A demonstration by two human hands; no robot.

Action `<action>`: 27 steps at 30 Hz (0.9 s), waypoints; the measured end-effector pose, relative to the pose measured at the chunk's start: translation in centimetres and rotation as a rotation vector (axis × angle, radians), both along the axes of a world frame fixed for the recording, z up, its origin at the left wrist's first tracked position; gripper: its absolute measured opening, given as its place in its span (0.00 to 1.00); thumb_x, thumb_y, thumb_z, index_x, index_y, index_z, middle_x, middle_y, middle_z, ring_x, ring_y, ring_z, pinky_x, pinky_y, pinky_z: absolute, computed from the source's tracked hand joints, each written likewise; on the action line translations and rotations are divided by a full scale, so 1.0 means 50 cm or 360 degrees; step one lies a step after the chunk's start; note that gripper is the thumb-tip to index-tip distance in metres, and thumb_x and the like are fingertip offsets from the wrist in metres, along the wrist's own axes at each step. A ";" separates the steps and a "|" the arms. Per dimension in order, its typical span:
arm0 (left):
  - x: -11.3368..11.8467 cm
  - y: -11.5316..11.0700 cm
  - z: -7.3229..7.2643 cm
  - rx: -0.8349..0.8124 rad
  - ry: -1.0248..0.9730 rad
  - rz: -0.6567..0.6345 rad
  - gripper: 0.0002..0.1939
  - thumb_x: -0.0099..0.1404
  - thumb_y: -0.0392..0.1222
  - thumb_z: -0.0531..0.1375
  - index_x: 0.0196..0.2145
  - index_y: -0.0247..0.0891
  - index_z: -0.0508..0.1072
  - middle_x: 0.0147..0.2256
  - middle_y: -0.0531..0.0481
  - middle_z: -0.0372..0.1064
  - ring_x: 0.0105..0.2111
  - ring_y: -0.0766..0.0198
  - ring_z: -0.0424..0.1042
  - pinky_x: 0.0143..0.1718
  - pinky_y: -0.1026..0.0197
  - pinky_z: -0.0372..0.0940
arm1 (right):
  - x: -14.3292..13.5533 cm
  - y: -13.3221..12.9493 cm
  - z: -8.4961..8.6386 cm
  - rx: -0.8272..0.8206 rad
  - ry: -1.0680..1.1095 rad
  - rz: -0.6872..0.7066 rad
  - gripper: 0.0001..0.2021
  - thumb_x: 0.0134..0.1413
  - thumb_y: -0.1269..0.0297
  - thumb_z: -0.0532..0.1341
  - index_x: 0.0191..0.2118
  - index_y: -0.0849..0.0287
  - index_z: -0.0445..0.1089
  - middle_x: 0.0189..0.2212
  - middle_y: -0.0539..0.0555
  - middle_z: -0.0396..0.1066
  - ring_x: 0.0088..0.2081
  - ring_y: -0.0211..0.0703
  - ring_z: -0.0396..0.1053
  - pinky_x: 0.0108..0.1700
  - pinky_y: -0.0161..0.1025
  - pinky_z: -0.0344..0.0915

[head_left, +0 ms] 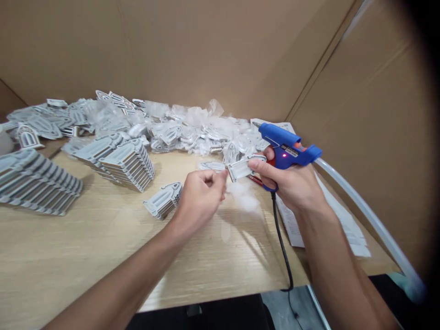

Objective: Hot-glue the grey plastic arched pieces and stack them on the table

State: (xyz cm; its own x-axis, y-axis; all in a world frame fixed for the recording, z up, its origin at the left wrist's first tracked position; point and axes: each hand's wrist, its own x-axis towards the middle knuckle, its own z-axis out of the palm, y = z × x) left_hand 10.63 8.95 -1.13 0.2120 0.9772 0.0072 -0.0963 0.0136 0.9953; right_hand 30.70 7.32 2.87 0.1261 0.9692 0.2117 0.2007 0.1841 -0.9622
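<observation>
My right hand (292,183) grips a blue hot glue gun (283,144) with a glowing pink light, its nozzle pointing up and left. Between the thumb and fingers of that same hand is a small white arched piece (240,168), shaped like a window. My left hand (202,195) is closed in a pinch at the left end of this piece; what sits between its fingertips is hidden. A long translucent glue stick (357,197) runs out of the gun's back. Just left of my left hand stands a short stack of arched pieces (163,200).
Taller stacks of arched pieces (37,183) (129,165) stand on the wooden table (113,256) at left. Loose and bagged pieces (185,128) are heaped along the cardboard wall (206,50). Papers (292,224) lie under my right arm. The gun's black cable (283,250) hangs over the front edge.
</observation>
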 end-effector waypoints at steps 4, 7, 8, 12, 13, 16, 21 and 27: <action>0.000 -0.007 0.018 0.0034 -0.0350 -0.0294 0.34 0.53 0.27 0.67 0.58 0.41 0.73 0.49 0.44 0.79 0.39 0.59 0.83 0.34 0.61 0.76 | 0.003 -0.002 0.008 -0.0033 -0.0081 0.0007 0.26 0.50 0.52 0.82 0.34 0.52 0.64 0.24 0.42 0.65 0.23 0.36 0.59 0.29 0.41 0.59; -0.002 -0.009 0.027 0.0020 -0.0260 -0.0520 0.16 0.59 0.32 0.66 0.47 0.34 0.80 0.42 0.40 0.83 0.42 0.55 0.84 0.35 0.62 0.76 | -0.001 -0.002 0.009 0.0009 -0.0345 0.0015 0.25 0.48 0.51 0.83 0.34 0.53 0.66 0.31 0.48 0.75 0.29 0.40 0.67 0.33 0.41 0.63; -0.002 -0.010 0.028 0.0015 -0.0202 -0.0540 0.12 0.63 0.35 0.67 0.45 0.34 0.80 0.40 0.40 0.83 0.40 0.55 0.84 0.34 0.62 0.75 | -0.004 -0.003 0.010 0.0002 -0.0391 0.0029 0.25 0.47 0.51 0.83 0.33 0.53 0.67 0.32 0.49 0.76 0.31 0.41 0.69 0.34 0.42 0.64; 0.001 -0.013 0.024 -0.0032 -0.0147 -0.0532 0.10 0.71 0.40 0.68 0.47 0.36 0.74 0.40 0.41 0.84 0.34 0.55 0.86 0.31 0.59 0.78 | -0.014 -0.003 0.009 -0.0027 -0.0426 0.0053 0.23 0.51 0.47 0.81 0.33 0.53 0.70 0.34 0.51 0.77 0.34 0.44 0.74 0.37 0.42 0.69; 0.003 -0.014 0.024 -0.0056 -0.0212 -0.0527 0.10 0.73 0.40 0.66 0.49 0.36 0.72 0.40 0.41 0.84 0.34 0.54 0.86 0.32 0.58 0.79 | -0.015 -0.004 0.009 -0.0012 -0.0435 0.0054 0.20 0.55 0.46 0.78 0.35 0.54 0.72 0.35 0.52 0.78 0.35 0.45 0.75 0.38 0.42 0.70; 0.007 -0.013 0.025 -0.0133 -0.0459 -0.0391 0.13 0.76 0.39 0.61 0.54 0.39 0.64 0.40 0.41 0.84 0.35 0.51 0.88 0.33 0.54 0.81 | -0.017 -0.007 0.007 0.0059 -0.0383 0.0104 0.14 0.65 0.48 0.72 0.42 0.54 0.79 0.42 0.56 0.83 0.39 0.48 0.79 0.39 0.44 0.75; 0.009 -0.011 0.023 -0.0043 -0.0561 -0.0200 0.18 0.77 0.39 0.59 0.59 0.42 0.56 0.38 0.45 0.84 0.37 0.50 0.88 0.35 0.52 0.82 | -0.021 -0.018 0.001 0.0306 -0.0338 0.0313 0.11 0.57 0.66 0.70 0.46 0.54 0.81 0.48 0.56 0.86 0.50 0.57 0.84 0.54 0.51 0.80; 0.007 -0.016 0.018 0.0110 -0.0443 -0.0066 0.25 0.78 0.42 0.59 0.67 0.44 0.56 0.43 0.47 0.83 0.37 0.56 0.87 0.40 0.54 0.82 | -0.014 -0.026 0.004 0.0382 -0.0604 0.0408 0.24 0.49 0.76 0.65 0.51 0.52 0.84 0.48 0.53 0.85 0.45 0.54 0.83 0.50 0.50 0.79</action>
State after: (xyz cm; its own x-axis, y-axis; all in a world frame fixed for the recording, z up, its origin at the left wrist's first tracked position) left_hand 11.00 8.17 -0.24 0.2323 0.9629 0.1372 -0.3669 -0.0439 0.9292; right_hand 29.99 6.02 3.05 -0.2380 0.8774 0.4165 0.4470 0.4797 -0.7550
